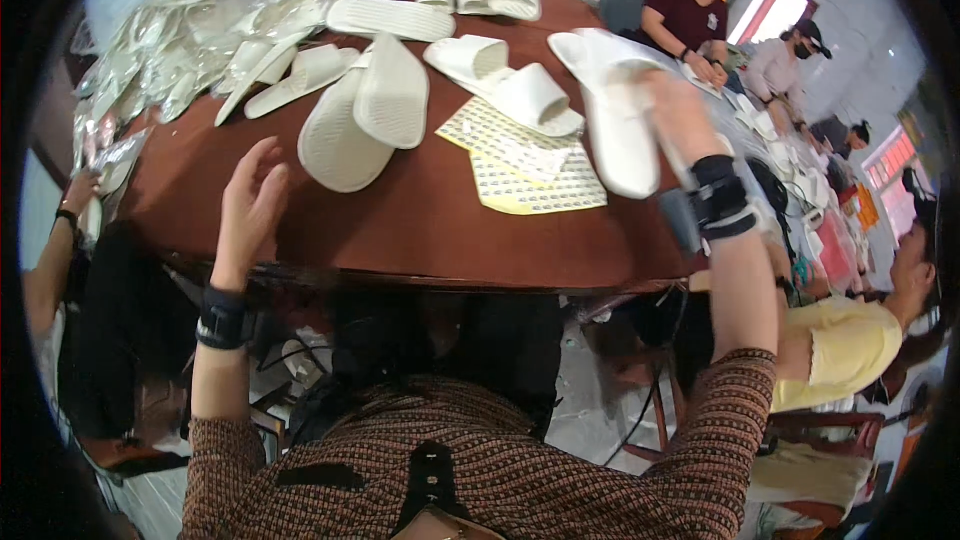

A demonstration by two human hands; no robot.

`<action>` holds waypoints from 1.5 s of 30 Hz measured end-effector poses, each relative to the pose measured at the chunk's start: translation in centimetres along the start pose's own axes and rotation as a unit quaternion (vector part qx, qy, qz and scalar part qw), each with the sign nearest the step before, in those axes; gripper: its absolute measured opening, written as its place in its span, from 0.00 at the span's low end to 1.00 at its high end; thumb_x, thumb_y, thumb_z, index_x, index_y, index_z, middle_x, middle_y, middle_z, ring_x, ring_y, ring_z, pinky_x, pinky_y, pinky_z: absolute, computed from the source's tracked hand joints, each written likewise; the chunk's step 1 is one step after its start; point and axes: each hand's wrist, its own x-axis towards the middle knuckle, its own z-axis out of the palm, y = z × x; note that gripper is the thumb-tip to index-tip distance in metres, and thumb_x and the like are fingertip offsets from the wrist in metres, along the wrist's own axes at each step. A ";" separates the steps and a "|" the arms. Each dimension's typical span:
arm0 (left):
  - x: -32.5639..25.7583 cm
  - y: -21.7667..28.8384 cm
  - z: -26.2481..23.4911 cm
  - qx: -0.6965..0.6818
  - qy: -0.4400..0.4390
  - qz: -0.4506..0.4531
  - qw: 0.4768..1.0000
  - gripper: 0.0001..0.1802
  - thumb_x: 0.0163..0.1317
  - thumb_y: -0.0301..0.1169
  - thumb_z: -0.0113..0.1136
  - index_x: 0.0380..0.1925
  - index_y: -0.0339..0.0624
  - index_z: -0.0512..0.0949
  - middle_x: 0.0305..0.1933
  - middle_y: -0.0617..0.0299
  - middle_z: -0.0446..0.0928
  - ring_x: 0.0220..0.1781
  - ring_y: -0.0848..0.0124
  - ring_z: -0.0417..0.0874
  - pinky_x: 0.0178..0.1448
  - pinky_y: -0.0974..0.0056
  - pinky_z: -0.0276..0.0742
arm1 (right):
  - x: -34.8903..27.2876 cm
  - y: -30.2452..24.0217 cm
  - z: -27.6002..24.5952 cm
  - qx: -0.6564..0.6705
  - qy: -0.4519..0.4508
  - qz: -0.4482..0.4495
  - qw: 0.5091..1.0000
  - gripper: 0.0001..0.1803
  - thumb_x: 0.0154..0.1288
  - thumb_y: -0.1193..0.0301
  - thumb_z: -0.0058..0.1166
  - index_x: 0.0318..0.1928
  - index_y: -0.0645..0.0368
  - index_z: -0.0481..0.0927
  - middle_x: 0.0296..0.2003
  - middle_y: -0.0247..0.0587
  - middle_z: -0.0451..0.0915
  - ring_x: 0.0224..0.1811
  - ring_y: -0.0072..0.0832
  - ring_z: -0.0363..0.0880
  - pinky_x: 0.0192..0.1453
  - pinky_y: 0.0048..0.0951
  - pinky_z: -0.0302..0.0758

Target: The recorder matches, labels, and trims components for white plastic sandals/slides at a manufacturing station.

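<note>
Right hand (680, 112) and white slipper (622, 140), at the right of the brown table (420, 230): the fingers meet the slipper at its strap, but motion blur hides them, and whether they close on it cannot be told. The slipper's sole extends toward the near edge. Left hand (254, 205), near the table's left front: released and empty, fingers loosely curved, palm turned inward. Each wrist bears a black wristband (722, 192).

Just left of the right hand's slipper lie yellow-edged sheets (540, 185) printed with rows of small marks; two strap-up slippers (540, 100) rest beyond, the nearer one overlapping the sheets. Between these and the left hand is a pair of sole-out slippers (345, 145) — one leaning across the other, textured undersides showing.

Farther out, a single slipper (390, 18) lies on its side, and many more, wrapped in clear plastic, form a heap (175, 50) at the far left. Around the table — a co-worker in dark red (685, 15) at the far right, another in pale yellow (850, 345) at the near right.
</note>
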 end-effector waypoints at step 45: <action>-7.2 6.7 6.0 0.420 -0.105 0.510 0.743 0.24 0.52 0.29 0.57 0.52 0.45 0.78 0.67 0.28 0.61 0.47 0.60 0.80 0.53 0.59 0.76 | -0.1 -20.7 6.7 0.835 -0.098 0.244 0.484 0.22 0.71 0.62 0.53 0.58 0.61 0.70 0.50 0.42 0.79 0.50 0.32 0.81 0.49 0.37 0.83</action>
